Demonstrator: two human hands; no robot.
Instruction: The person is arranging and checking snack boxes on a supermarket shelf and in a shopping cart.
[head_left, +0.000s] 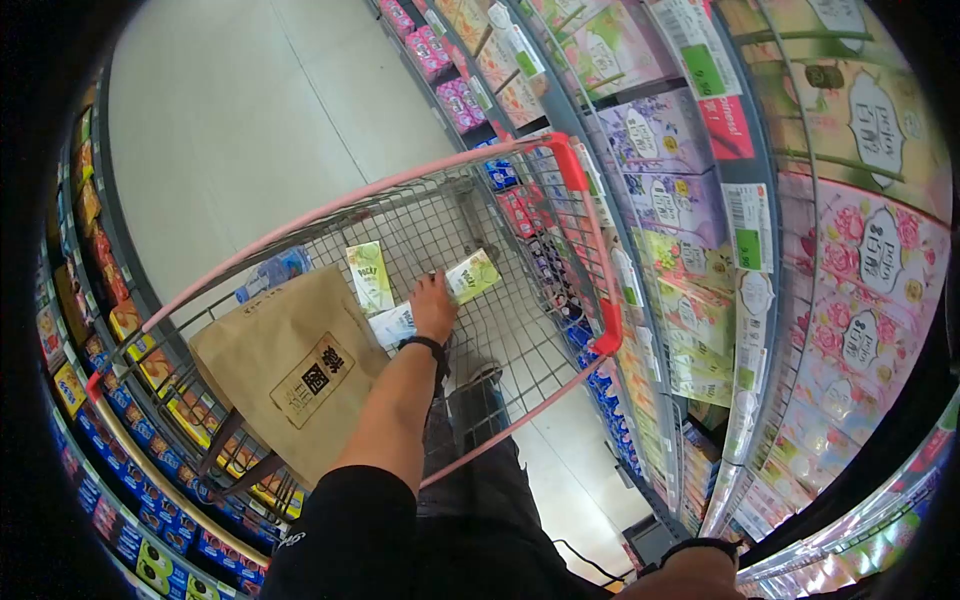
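My left hand (433, 308) reaches down into the wire shopping cart (600, 250). Its fingers close around the near end of a green and white Pocky box (474, 276), though the fingertips are partly hidden. A second green Pocky box (370, 277) lies just to the left. Beside the hand, a white and pale blue box (392, 326) is partly covered by it. On the cart's left side stands a brown paper bag (290, 350) with dark printed characters, and a clear bottle (275, 272) with blue shows behind it. At the bottom right only my right forearm with a black band shows; the hand is out of sight.
Shelves of floral tissue packs (665, 200) with green price tags (748, 250) run close along the right. Snack shelves (150, 400) line the left. A pale tiled floor (230, 120) stretches ahead, and a shoe (486, 373) shows through the cart's mesh.
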